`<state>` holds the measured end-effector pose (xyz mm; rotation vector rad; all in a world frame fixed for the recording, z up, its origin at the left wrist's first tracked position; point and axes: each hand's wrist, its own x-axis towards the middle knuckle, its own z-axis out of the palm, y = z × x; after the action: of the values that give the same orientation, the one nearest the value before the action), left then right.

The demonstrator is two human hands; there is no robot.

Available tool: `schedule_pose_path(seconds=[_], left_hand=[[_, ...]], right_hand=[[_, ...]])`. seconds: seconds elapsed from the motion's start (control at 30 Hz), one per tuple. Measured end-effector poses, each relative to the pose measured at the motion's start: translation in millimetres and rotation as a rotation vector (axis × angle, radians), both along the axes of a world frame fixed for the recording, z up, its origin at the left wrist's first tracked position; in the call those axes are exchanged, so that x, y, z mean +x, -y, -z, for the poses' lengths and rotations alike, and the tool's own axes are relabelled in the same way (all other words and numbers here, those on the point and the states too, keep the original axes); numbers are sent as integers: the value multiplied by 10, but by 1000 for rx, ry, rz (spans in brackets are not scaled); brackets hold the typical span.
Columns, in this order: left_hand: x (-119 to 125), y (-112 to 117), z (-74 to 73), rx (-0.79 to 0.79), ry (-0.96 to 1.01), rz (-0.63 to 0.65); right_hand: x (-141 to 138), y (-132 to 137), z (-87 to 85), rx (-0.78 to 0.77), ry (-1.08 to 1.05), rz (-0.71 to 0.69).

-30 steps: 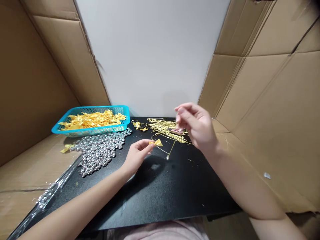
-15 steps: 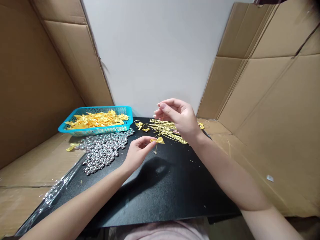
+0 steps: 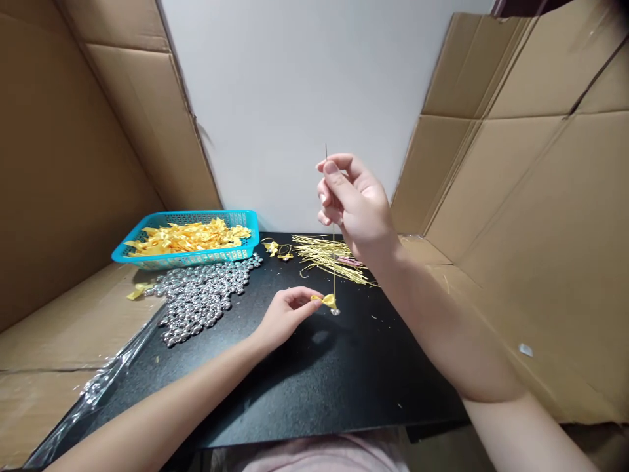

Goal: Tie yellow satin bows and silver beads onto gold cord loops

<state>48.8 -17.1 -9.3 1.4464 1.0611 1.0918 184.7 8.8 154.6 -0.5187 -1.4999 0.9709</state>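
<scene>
My left hand (image 3: 293, 314) is closed, pinching a small yellow ribbon bow (image 3: 328, 301) by one side above the black table. Just under the bow hangs a shiny silver bead (image 3: 335, 312). A thin gold cord (image 3: 335, 262) runs nearly straight up from the bow and bead to my right hand (image 3: 356, 196), which is raised in front of the white wall with thumb and forefinger pinched on it. Above those fingertips sticks out a thin dark end (image 3: 326, 151); whether it is the cord or a needle I cannot tell.
A blue basket (image 3: 184, 256) full of yellow bows stands at back left. Many silver beads (image 3: 206, 301) lie before it. Gold cord lengths (image 3: 324, 252) and a pink item (image 3: 349, 261) lie at back centre, beside finished-looking bow loops (image 3: 285, 253). Cardboard panels (image 3: 531, 196) flank the table.
My right hand has risen, drawing the cord upward and taut. The bead has come up close beneath the bow. My left hand has shifted right and slightly nearer with the bow.
</scene>
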Motion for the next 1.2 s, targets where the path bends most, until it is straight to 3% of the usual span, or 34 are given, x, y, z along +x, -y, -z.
schedule_pose_path(seconds=[0.3,0.47,0.63,0.93,1.2], left_hand=[[15,-12,5,-33,79,14],[-23,-74,21,-30,119,-6],[-49,-127,36,-23,138,-32],[-37,-118,67,-40,168,3],[-9,-83,42,-113,196,15]], right_hand=[[12,-73,-250,-84,-5,-102],[38,37,-122,-157,45,-206],[104,70,12,-156,21,-191],[93,105,-17,-99,45,-217],[131,102,-59,-38,75,-123]])
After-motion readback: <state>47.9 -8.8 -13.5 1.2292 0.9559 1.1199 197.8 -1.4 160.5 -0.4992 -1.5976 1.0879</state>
